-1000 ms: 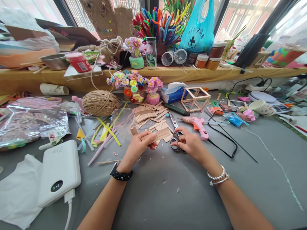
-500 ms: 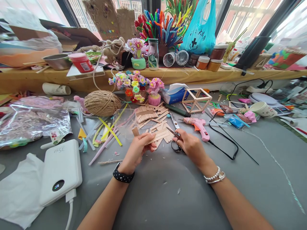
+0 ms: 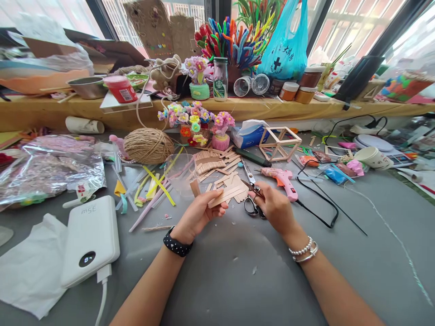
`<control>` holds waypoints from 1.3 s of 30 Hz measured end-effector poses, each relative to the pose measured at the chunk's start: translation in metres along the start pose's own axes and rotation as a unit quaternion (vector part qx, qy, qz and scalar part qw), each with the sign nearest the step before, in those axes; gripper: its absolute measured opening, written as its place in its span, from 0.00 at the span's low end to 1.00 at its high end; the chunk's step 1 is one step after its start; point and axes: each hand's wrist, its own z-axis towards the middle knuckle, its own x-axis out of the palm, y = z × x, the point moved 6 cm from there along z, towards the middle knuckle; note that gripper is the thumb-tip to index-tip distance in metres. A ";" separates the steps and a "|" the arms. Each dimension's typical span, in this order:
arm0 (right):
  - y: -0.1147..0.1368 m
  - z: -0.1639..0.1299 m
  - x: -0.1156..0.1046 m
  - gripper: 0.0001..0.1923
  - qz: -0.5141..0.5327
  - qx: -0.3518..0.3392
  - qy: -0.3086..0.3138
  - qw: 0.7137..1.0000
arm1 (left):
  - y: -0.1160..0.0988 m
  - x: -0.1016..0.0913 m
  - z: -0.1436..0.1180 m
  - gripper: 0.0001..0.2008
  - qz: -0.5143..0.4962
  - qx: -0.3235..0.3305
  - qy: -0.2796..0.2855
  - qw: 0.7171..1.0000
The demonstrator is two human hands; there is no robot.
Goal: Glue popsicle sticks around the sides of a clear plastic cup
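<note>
head view: left hand [image 3: 201,212], thumb uppermost

A blue plastic bag [image 3: 285,52] and a glass bottle [image 3: 220,77] stand on the ledge [image 3: 44,110] behind a twine ball [image 3: 148,146].

Dark tool [image 3: 249,185] partly hidden by right hand [image 3: 277,209], white cable [image 3: 103,296] cropped below; forearms [image 3: 144,280] likewise

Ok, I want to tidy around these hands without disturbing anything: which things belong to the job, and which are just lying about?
Belong, it seems:
light wooden piece in the left hand
dark tool in the right hand
possibly the loose wooden sticks and pink glue gun

Probably just lying about:
white power bank
ball of twine
blue plastic bag
</note>
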 end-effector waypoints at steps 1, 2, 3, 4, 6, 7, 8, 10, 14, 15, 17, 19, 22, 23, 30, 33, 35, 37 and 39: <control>-0.002 0.001 0.000 0.11 -0.001 0.011 0.006 1.000 | 0.001 0.002 0.000 0.09 0.005 -0.008 0.013 1.000; -0.005 0.001 0.000 0.12 0.000 0.022 0.012 1.000 | 0.003 0.004 0.000 0.11 0.009 -0.017 0.028 0.999; -0.007 0.002 0.000 0.13 0.003 0.030 0.017 0.999 | 0.004 0.007 0.000 0.13 0.010 -0.027 0.046 0.999; -0.008 0.002 0.000 0.13 0.007 0.036 0.021 0.999 | 0.006 0.009 -0.001 0.15 0.009 -0.036 0.063 0.997; -0.011 0.002 0.001 0.14 0.014 0.044 0.031 0.998 | 0.007 0.012 -0.001 0.18 -0.003 -0.050 0.094 0.994; -0.012 0.002 0.002 0.14 0.016 0.048 0.037 0.998 | 0.007 0.013 -0.002 0.19 -0.012 -0.057 0.108 0.992; -0.013 0.001 0.002 0.14 0.018 0.052 0.043 0.998 | 0.008 0.015 -0.003 0.19 -0.022 -0.064 0.124 0.990; -0.014 0.001 0.004 0.14 0.026 0.061 0.056 0.996 | 0.008 0.018 -0.005 0.19 -0.045 -0.080 0.158 0.983; -0.017 -0.001 0.009 0.15 0.063 0.098 0.086 0.989 | 0.009 0.022 -0.009 0.16 -0.081 -0.100 0.203 0.971; -0.017 -0.001 0.010 0.15 0.073 0.112 0.096 0.986 | 0.009 0.023 -0.010 0.14 -0.081 -0.098 0.203 0.971; -0.018 -0.002 0.013 0.18 0.092 0.137 0.119 0.979 | 0.008 0.022 -0.010 0.12 -0.060 -0.084 0.193 0.976; -0.017 -0.003 0.014 0.24 0.106 0.154 0.137 0.973 | 0.007 0.023 -0.010 0.08 -0.021 -0.063 0.184 0.981; -0.017 -0.003 0.015 0.36 0.126 0.186 0.164 0.961 | 0.005 0.023 -0.009 0.08 0.034 -0.021 0.170 0.985; -0.018 -0.003 0.016 0.39 0.139 0.206 0.178 0.952 | 0.004 0.023 -0.009 0.09 0.048 -0.004 0.162 0.986; -0.007 -0.005 0.021 0.32 0.446 0.299 0.263 0.802 | 0.001 0.020 -0.006 0.12 0.083 0.055 0.109 0.989; 0.004 -0.006 0.021 0.33 0.543 0.308 0.273 0.732 | 0.002 0.019 -0.005 0.12 0.085 0.049 0.099 0.990; 0.010 -0.006 0.022 0.34 0.579 0.309 0.281 0.700 | 0.003 0.018 -0.004 0.12 0.086 0.047 0.095 0.991; 0.015 -0.007 0.023 0.34 0.604 0.310 0.284 0.677 | 0.003 0.018 -0.004 0.12 0.086 0.047 0.096 0.991; 0.018 -0.007 0.024 0.34 0.625 0.310 0.283 0.658 | 0.003 0.018 -0.004 0.12 0.086 0.047 0.097 0.991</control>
